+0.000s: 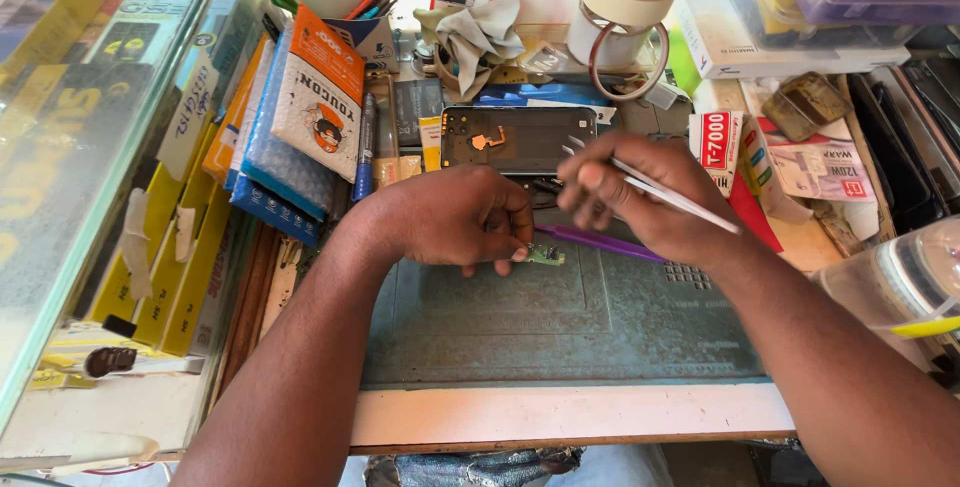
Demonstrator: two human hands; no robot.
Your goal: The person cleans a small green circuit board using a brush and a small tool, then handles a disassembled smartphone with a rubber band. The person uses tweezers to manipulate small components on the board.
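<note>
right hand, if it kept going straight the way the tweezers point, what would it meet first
The right hand holds tweezers aimed up-left. First in that line is likely the opened phone body at the mat's far edge, though depth is unclear.

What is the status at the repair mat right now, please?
Left hand pinching small green circuit board. Right hand holding tweezers. Purple pry tool alongside.

I see a small green circuit board (545,255) pinched low over the grey mat, lying flat. Thin silver tweezers (660,190) slant across it, tips pointing up-left, beside a purple pry tool (600,243).
</note>
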